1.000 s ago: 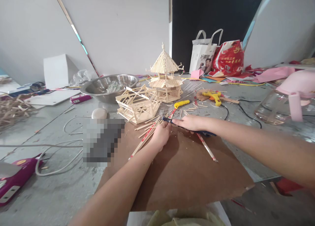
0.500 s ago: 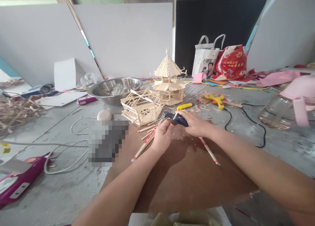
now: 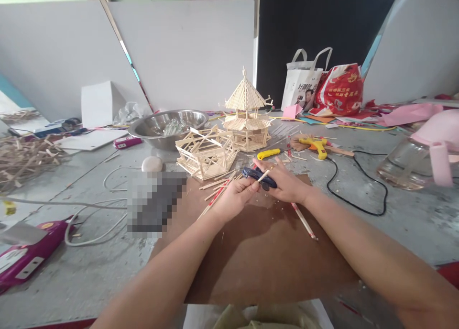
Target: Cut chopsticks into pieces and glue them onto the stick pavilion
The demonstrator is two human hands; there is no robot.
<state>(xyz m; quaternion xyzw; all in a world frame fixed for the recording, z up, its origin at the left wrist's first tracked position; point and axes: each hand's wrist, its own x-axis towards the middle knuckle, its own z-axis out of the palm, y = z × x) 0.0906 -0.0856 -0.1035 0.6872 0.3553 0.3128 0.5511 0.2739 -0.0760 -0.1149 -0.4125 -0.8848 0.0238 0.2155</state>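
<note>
My left hand [image 3: 234, 196] is closed, pinching a short wooden stick [image 3: 263, 176] over a brown cardboard sheet [image 3: 265, 252]. My right hand [image 3: 287, 183] grips a dark blue cutter [image 3: 255, 174] whose jaws meet the stick. Just beyond the hands lie loose chopsticks and sticks [image 3: 217, 188], some with red ends. A low stick-built frame [image 3: 205, 152] and a stick pagoda model [image 3: 246, 113] stand behind them on the grey table.
A steel bowl [image 3: 167, 126], a yellow-handled knife [image 3: 268, 153] and a yellow glue gun [image 3: 315, 144] with a black cord lie behind. A glass jug with pink lid [image 3: 423, 152] is right, a magenta device [image 3: 25, 255] and white cable left, bags at the back.
My right hand lifted the blue cutter off the cardboard and brought it to the stick in my left hand. Both hands now meet above the board.
</note>
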